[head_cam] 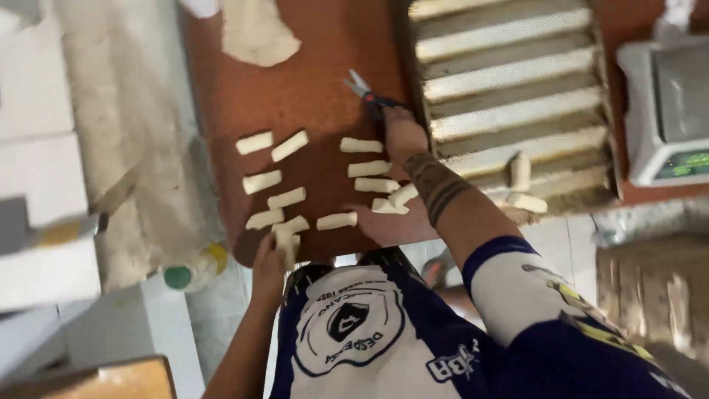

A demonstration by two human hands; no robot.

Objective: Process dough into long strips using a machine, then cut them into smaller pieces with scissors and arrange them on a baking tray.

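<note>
Two hands are on the dough from where I watch through the head camera: my left hand (267,260) pinches a short dough stick (286,244) at the near edge of the reddish-brown board (310,89), fingers closed around its lower end, while my right hand (402,137) reaches across the board with its fingers curled shut on the dark handles of a small pair of scissors (367,91), whose blades point away toward the upper left. Between and around the hands lie about a dozen pale dough sticks (295,174) in loose rows on the board, most apart from one another, a few touching near my right forearm. A flat lump of dough (258,33) sits at the far end of the board. Just right of the board stands a corrugated metal baking tray (509,81) with two shaped pieces (523,185) in its nearest channels. Further right is a white kitchen scale (665,111). Left of the board hangs a floured cloth (133,133), and a green-capped bottle (188,272) lies near the board's near-left corner
</note>
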